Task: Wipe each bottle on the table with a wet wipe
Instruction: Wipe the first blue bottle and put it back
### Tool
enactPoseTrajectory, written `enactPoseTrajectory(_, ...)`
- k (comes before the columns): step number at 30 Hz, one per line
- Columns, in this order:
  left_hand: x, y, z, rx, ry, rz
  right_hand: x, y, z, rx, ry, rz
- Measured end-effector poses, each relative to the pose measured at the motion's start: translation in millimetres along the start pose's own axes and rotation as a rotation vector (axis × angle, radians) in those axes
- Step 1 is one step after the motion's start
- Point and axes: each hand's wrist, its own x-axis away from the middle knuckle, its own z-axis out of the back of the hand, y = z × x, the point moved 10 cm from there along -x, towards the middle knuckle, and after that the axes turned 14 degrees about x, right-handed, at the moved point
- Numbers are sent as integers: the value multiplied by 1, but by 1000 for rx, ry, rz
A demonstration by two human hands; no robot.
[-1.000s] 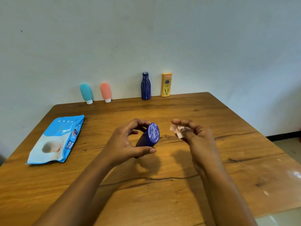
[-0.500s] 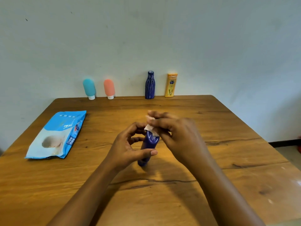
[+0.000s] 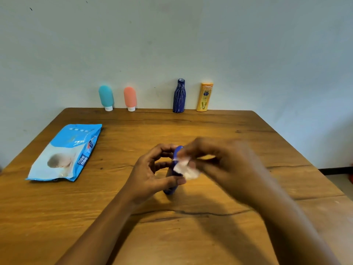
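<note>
Over the wooden table (image 3: 248, 134), the left hand (image 3: 152, 175) is gripping a blue bottle (image 3: 169, 189) while the right hand (image 3: 225, 165) is pinching a wet wipe (image 3: 186, 169) against it, four wall-side bottles (image 3: 179, 96) apparently waiting.

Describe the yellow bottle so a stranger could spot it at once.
Four bottles line the far edge of the table against the wall. The yellow bottle stands rightmost, beside the dark blue striped bottle; it alone is orange-yellow.
</note>
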Motion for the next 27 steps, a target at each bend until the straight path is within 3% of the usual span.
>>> enactPoseTrajectory(3, 0, -3, 0, 1, 6, 24, -13, 12, 15, -72, 158, -72)
enactPoseTrajectory(6, -1, -2, 1, 13, 1, 20, -20, -12, -24, 189, 61, -1)
enactPoseTrajectory(9, -1, -1, 0, 31, 0, 0, -6, -20, -33, 294, 112, 50)
enactPoseTrajectory(12, 0, -3, 2, 93, 36, 1, 8, -19, -28, 179, 50, 83)
enactPoseTrajectory(14, 0, -5, 4, 107, 35, 3, 8, -2, -16, 21, 18, 5)
enactPoseTrajectory(18, 1, -9, 8, 96, 57, 48, -15, 21, 5, -47, 176, -117)
enactPoseTrajectory(23, 1, -7, 8, 125, 44, 23, -15, -6, -29, 125, 215, -10)
enactPoseTrajectory(27, 2, -7, 8, 152, 57, 20, 10, -6, -20, -21, 246, 55)
